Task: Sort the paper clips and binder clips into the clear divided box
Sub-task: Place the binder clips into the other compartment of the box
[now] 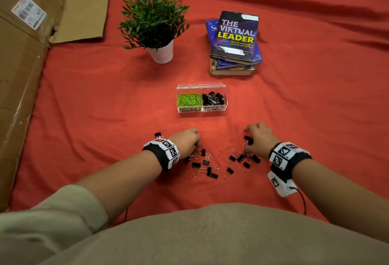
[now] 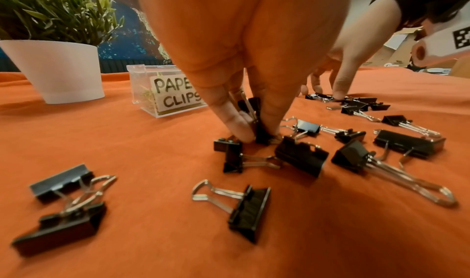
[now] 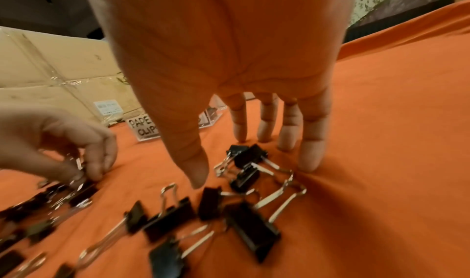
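The clear divided box stands mid-cloth, with green paper clips in its left cell and black binder clips in its right cell. Several loose black binder clips lie on the red cloth in front of me, and one stray clip sits beside my left wrist. My left hand pinches a black binder clip between thumb and finger, down at the cloth. My right hand hovers over another cluster of clips, its fingers straight with tips on the cloth, holding nothing.
A potted green plant in a white pot and a stack of books stand behind the box. Flattened cardboard runs along the left side. Bare red cloth lies between the box and my hands.
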`<state>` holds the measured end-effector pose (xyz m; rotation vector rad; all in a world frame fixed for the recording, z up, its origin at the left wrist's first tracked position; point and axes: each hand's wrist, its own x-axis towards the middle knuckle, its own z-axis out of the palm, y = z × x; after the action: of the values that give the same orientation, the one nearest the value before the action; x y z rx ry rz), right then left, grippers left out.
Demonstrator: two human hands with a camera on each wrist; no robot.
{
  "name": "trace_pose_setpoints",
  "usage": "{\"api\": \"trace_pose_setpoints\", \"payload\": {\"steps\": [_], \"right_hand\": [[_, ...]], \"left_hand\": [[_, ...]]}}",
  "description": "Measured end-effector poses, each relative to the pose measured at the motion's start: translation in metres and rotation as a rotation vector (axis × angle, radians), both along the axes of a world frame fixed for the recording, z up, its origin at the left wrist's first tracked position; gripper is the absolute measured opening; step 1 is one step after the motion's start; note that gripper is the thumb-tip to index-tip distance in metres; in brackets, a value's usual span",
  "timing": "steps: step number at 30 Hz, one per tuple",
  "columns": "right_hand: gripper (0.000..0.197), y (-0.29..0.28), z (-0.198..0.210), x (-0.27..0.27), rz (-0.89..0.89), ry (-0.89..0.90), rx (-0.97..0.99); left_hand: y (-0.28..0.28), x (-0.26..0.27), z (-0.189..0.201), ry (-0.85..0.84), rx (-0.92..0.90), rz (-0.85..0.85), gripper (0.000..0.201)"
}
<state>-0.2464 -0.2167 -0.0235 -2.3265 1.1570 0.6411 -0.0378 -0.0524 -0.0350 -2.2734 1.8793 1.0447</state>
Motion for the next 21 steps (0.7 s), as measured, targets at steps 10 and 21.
{"api": "trace_pose_setpoints", "payload": {"steps": [10, 21], "right_hand": [[0.022, 0.018, -0.017, 0.005, 0.053, -0.127, 0.035], [0.010, 0.020, -0.019, 0.031, -0.093, -0.369, 0.170]], "left_hand": [[-0.004, -0.003, -0.003, -0.026, -0.023, 0.059, 0.015], [-0.057, 0.003, 0.024, 0.158, -0.294, 0.433, 0.002]]}}
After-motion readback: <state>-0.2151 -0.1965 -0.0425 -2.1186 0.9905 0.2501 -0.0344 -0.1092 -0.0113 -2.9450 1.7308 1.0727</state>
